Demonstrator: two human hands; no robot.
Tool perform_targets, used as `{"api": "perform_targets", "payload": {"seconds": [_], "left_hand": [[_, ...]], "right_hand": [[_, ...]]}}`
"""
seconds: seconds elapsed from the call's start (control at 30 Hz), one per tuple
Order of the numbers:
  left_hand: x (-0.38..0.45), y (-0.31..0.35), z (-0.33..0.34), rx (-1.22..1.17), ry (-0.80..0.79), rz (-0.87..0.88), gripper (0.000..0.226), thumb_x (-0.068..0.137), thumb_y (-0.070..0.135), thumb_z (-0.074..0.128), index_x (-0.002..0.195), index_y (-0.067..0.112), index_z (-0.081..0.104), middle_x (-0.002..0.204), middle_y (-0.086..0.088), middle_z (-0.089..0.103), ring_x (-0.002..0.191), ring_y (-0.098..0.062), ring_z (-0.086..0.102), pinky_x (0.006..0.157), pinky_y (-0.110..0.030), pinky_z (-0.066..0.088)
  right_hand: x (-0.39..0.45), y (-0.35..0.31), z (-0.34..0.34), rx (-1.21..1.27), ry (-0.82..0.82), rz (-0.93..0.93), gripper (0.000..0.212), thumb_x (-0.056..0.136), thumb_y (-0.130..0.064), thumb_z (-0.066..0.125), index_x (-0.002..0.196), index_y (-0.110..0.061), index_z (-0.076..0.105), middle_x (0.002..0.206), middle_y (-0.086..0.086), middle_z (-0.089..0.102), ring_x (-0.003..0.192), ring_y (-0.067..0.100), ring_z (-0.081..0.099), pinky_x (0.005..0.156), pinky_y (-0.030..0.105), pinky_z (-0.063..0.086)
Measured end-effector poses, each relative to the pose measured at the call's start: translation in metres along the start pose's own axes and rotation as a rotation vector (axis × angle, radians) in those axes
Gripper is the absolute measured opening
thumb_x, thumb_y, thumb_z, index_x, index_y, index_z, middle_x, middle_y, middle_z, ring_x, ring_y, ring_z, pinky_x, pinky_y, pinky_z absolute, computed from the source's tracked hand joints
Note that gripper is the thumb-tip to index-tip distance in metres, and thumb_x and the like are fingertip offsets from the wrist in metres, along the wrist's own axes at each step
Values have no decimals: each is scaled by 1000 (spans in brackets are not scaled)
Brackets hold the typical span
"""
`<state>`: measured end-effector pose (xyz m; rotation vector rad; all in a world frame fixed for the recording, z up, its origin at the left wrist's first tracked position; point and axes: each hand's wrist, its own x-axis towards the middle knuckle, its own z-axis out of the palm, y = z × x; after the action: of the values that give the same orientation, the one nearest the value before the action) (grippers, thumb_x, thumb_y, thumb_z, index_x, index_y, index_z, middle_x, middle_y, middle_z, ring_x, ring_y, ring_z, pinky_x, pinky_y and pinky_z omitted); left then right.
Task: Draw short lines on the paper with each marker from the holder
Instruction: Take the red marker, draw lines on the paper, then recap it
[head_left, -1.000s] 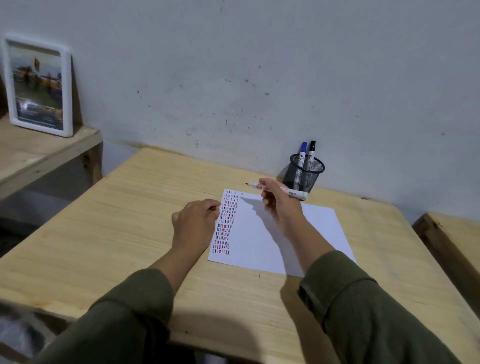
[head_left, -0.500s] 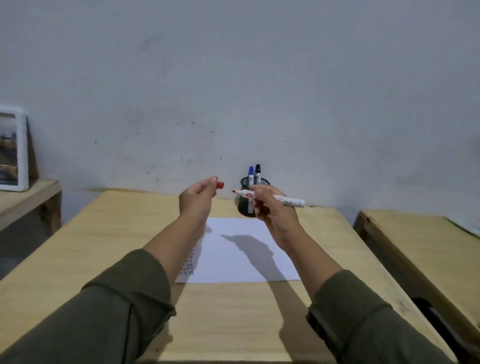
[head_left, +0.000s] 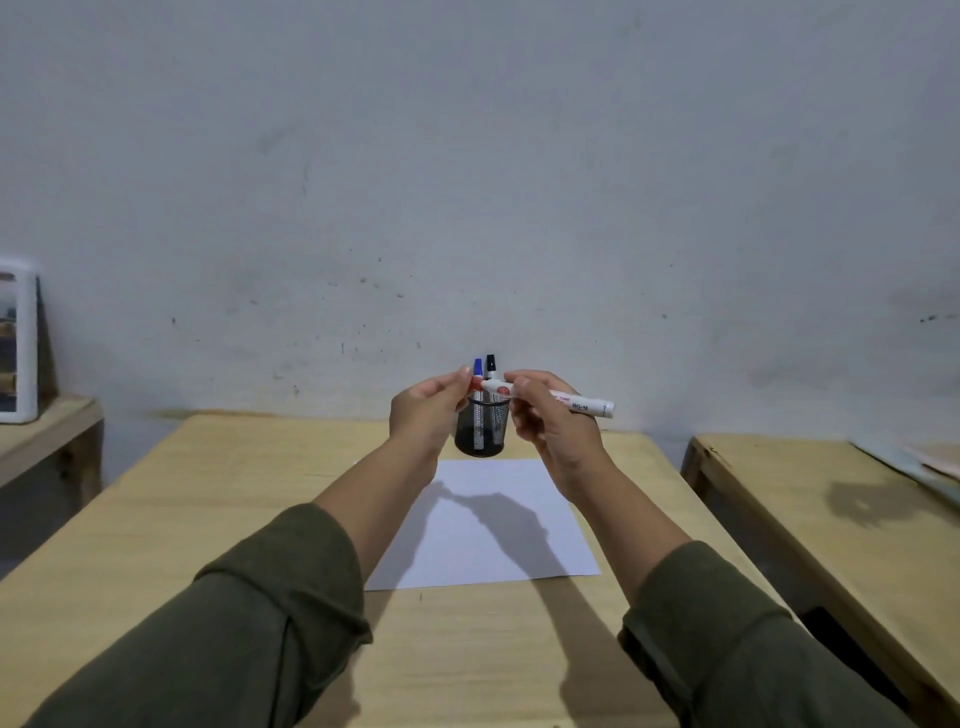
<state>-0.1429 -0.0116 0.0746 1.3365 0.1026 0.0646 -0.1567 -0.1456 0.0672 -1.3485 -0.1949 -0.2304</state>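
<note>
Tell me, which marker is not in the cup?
The red marker. It lies sideways in the right hand, with the left hand at its cap end. The blue marker and black marker stand upright in the mesh cup.

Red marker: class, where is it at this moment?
Head view, centre: the red marker is held between left hand and right hand, raised before the mesh holder.

Left hand (head_left: 423, 410) brought red cap (head_left: 476, 384) onto marker (head_left: 550, 399) tip (gap closed).
</note>
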Motion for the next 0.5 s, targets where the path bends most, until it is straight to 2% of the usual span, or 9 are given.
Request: {"api": "perform_targets", "payload": {"seconds": [0.1,0.2,0.37,0.5], "left_hand": [[-1,4,1,7,4,-30,23,85,34,65,94,14,70,85,5,68,73,0,59,58,-16,36],[0,7,1,12,-16,-70,23,84,35,66,92,14,70,84,6,68,72,2,58,59,-14,36],[0,12,0,-16,-33,-149,20,82,39,67,71,22,66,77,11,67,70,2,57,58,-16,36],[-2,11,4,-164,-34,-190,17,85,26,66,70,19,63,61,11,68,55,2,62,47,-11,42]], "right_hand": [[2,-1,-1,-58,-33,-25,14,91,-11,54,91,-9,67,64,2,50,55,10,44,53,22,34],[2,-3,-2,-136,-81,-48,14,91,-12,55,95,-7,68,65,-1,52,59,11,45,53,21,35],[3,-4,-3,-166,-125,-65,17,91,-13,56,99,-5,69,64,-11,60,63,9,48,55,18,38],[4,5,1,-95,-76,-24,20,89,-18,56,98,-8,71,72,0,58,65,11,48,59,21,38]]}}
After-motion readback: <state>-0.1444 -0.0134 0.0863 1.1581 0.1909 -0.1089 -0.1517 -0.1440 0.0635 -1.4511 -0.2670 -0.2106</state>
